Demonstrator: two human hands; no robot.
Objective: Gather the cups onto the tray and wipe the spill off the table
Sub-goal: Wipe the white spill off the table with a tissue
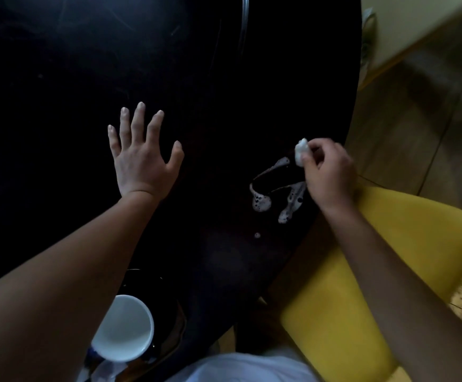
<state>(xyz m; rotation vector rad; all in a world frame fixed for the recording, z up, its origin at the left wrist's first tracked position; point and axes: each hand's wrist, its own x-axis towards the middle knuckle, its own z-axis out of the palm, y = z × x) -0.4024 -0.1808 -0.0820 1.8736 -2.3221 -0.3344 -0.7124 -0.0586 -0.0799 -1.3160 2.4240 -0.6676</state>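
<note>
A foamy whitish spill (276, 188) lies on the dark table (210, 78) near its right edge. My right hand (327, 172) pinches a small white wad of tissue (300, 151) just above the spill's upper right end. My left hand (141, 155) lies flat on the table with fingers spread, well left of the spill. A white cup (123, 328) stands on a dark tray (169, 307) at the near edge, partly under my left forearm.
A yellow chair seat (389, 271) sits to the right of the table, below my right arm. Beyond it is tiled floor (417, 119). A white garment (240, 368) shows at the bottom edge. A thin curved bright line (245, 17) crosses the far table.
</note>
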